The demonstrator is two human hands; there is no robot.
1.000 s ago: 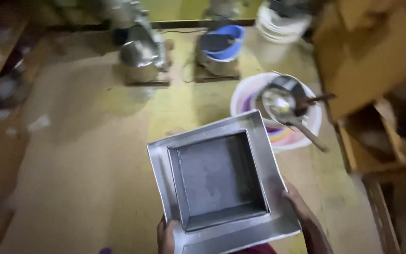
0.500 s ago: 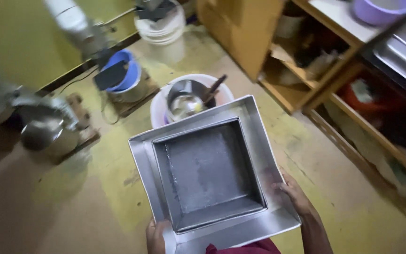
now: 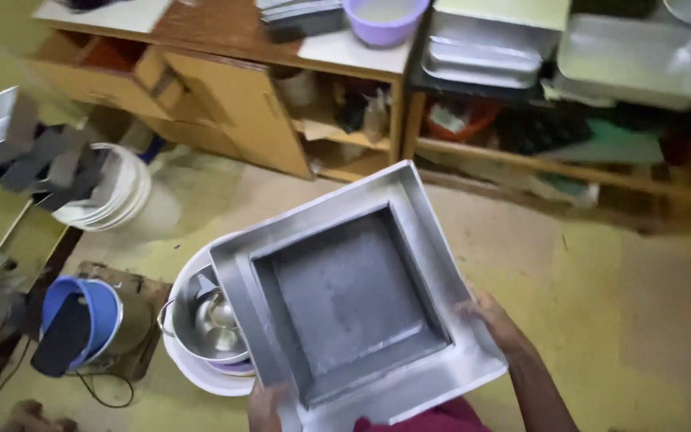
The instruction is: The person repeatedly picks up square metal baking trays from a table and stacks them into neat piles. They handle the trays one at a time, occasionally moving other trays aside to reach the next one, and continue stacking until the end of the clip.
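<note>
Square metal tray (image 3: 345,292) above steel pot (image 3: 209,320)

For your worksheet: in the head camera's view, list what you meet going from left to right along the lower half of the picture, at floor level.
Blue bowl on a wooden stand → steel pot in a white basin → square metal tray, held by the left hand at its near edge and the right hand at its right rim.
</note>
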